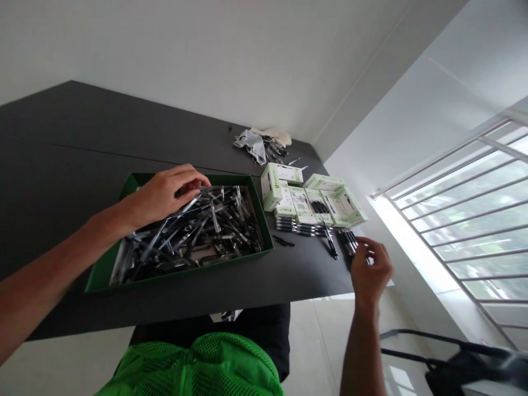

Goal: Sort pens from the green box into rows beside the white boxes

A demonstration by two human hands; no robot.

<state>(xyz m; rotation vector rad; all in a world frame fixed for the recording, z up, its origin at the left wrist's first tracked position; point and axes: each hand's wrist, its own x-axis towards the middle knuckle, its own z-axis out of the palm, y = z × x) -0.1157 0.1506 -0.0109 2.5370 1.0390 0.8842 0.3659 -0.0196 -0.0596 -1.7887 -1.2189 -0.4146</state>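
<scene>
My left hand [171, 192] is over the far side of a green box [266, 231] full of loose black-and-clear pens [214, 217]. Its fingers are curled, with thumb and forefinger slightly apart and no pen plainly between them. At the table's right end, my right hand [371, 269] has its fingers bent around the end of a black pen [368, 260]. Beside its fingertips lies a row of black pens [348, 241]. Part of that row is hidden by the hand.
Light-green printed cartons [272, 187] stand right of the box, one holding several pens. Stacked pens [301, 227] lie before them, with a single pen [331, 242] nearby. Grey-white cloth gloves [252, 144] and more pens lie at the back. A barred window [474, 220] is on the right.
</scene>
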